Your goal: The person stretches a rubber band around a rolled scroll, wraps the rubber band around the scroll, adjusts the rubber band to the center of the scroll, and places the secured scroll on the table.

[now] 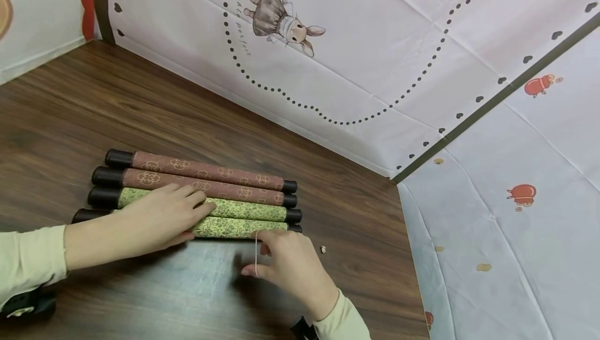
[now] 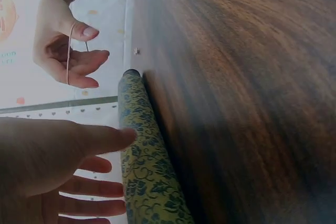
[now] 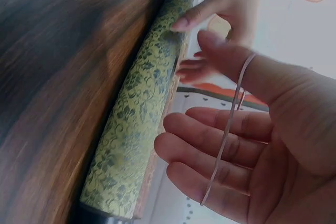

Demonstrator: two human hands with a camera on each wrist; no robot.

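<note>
Two brown patterned scrolls (image 1: 225,173) and two yellow-green floral scrolls (image 1: 248,211) with black end knobs lie side by side on the table. My left hand (image 1: 164,215) rests over the green scrolls, fingers extended toward the right. In the left wrist view its thumb lies at the nearest green scroll (image 2: 149,166). A thin pale elastic band (image 3: 226,140) loops round the thumb and fingers of my right hand (image 1: 292,262), stretched across the palm side. This hand is by the right end of the nearest green scroll, its fingers spread and gently bent.
A tiny pale object (image 1: 323,249) lies on the wooden table (image 1: 356,225) right of my right hand. Printed cloth walls (image 1: 337,79) rise behind and to the right, with a dark strip (image 1: 497,95) along their corner.
</note>
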